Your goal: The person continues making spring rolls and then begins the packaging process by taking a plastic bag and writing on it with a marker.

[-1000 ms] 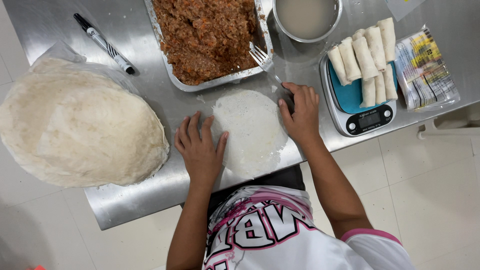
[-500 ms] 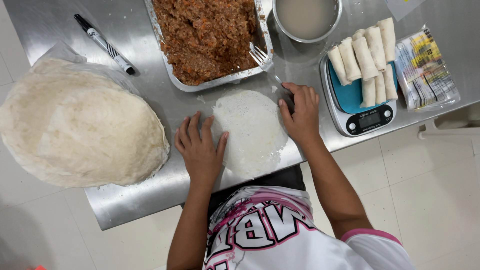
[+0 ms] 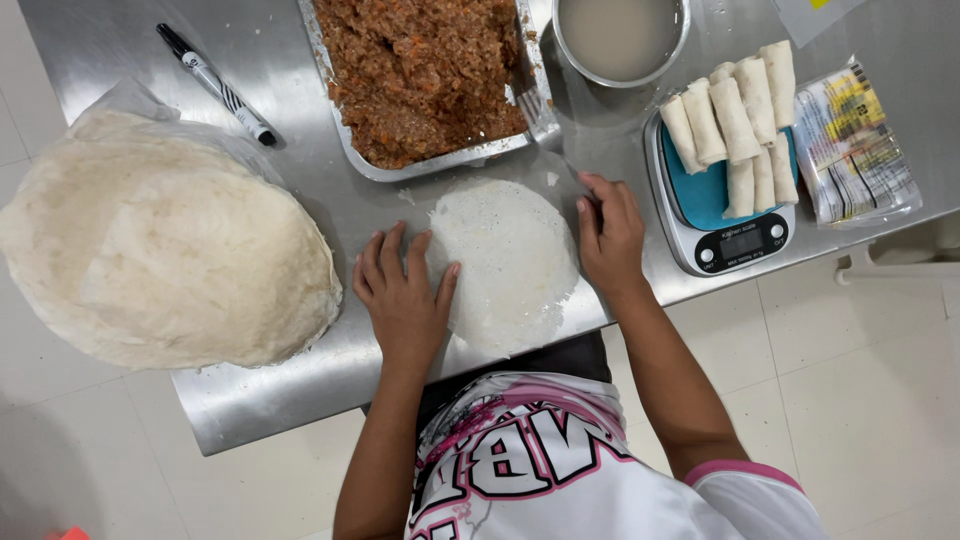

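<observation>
From the head camera, looking straight down, a single round, thin white wrapper sheet point(image 3: 510, 262) lies flat on the brushed steel table point(image 3: 330, 200), near its front edge and just below the foil tray. The left hand point(image 3: 403, 296) rests palm down at the sheet's left rim, fingers spread and flat, the thumb lying on the wrapper's edge; it grips nothing. The right hand point(image 3: 610, 235) lies at the sheet's upper right rim, fingers loosely together and slightly curled, fingertips pressing the table by the edge; whether they pinch the wrapper cannot be told.

Left of the hands sits a large domed stack of pale round wrappers point(image 3: 160, 255) on clear plastic. Behind it lies a black-and-white marker pen point(image 3: 215, 82). A rectangular foil tray of brown minced filling point(image 3: 425, 70) stands just beyond the single sheet, with a fork point(image 3: 530, 100) at its right side. A round metal bowl of cloudy liquid point(image 3: 620, 35) is next to it. To the right, a small digital kitchen scale with a blue top point(image 3: 715, 215) carries a row of rolled white spring rolls point(image 3: 735, 105), and a printed plastic packet point(image 3: 855, 145) lies beside it.
</observation>
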